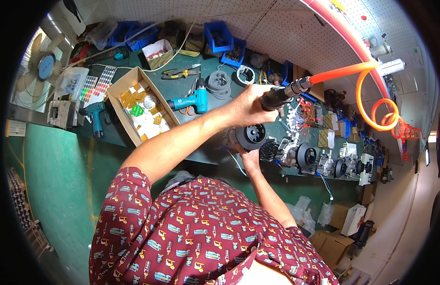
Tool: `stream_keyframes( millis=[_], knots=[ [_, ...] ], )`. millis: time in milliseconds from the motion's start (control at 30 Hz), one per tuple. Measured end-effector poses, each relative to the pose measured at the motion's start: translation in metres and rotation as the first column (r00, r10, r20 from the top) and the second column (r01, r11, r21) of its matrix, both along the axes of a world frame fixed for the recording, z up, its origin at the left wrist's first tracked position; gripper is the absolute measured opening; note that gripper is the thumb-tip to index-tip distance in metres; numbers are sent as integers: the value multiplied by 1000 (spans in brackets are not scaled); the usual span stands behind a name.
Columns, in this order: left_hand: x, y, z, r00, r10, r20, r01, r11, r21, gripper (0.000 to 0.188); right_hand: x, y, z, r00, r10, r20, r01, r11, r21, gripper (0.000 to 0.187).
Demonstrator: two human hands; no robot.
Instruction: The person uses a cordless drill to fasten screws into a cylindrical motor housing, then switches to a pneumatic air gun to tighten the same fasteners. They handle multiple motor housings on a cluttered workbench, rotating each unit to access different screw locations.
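My left hand (pixel 250 103) is closed around a black air tool (pixel 276 98), which a metal coupling joins to an orange air hose (pixel 343 71). Just below it, a metal motor unit with a round black fan wheel (pixel 253 136) is at the bench's front edge. My right hand (pixel 250 159) grips this unit from beneath, its fingers partly hidden. The tool's working end is hidden by my left hand, so I cannot tell whether it touches the unit. More motor units, one with a black wheel (pixel 306 156), are lined up to the right.
An open cardboard box (pixel 170 116) of small packets lies left on the green bench, beside a teal cordless drill (pixel 193 100). Another drill (pixel 94 118) and a fan (pixel 45 66) are farther left. Pliers (pixel 182 72) and blue bins (pixel 218 36) are at the back. The hose coils right.
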State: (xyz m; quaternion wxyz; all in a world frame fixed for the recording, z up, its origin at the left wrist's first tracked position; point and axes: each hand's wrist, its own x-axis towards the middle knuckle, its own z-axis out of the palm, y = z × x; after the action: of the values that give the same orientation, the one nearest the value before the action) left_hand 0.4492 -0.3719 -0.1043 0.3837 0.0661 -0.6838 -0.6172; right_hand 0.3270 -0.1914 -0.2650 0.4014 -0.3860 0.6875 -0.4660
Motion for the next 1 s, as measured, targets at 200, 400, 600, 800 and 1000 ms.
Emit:
stream_keyframes(
  millis=[200,400,600,800,1000],
  knots=[
    [-8,-6,-15,996,93,18,-93,995,38,12,6,-1,5,999,17,33,-18,999,47,64],
    [-8,4,-3,1000,-12,-8,13,978,209,23,-4,4,-1,997,-5,76,3,999,33,66],
    [0,4,-14,989,126,83,-140,973,183,17,-11,3,-47,989,-57,135,69,994,-90,90],
    [-8,22,-3,966,248,68,-251,967,45,12,-14,4,-19,997,-79,-22,77,994,-76,92],
    [-23,39,39,831,532,160,-474,829,-296,20,-15,6,-12,1000,-22,-9,23,998,66,109]
  ],
)
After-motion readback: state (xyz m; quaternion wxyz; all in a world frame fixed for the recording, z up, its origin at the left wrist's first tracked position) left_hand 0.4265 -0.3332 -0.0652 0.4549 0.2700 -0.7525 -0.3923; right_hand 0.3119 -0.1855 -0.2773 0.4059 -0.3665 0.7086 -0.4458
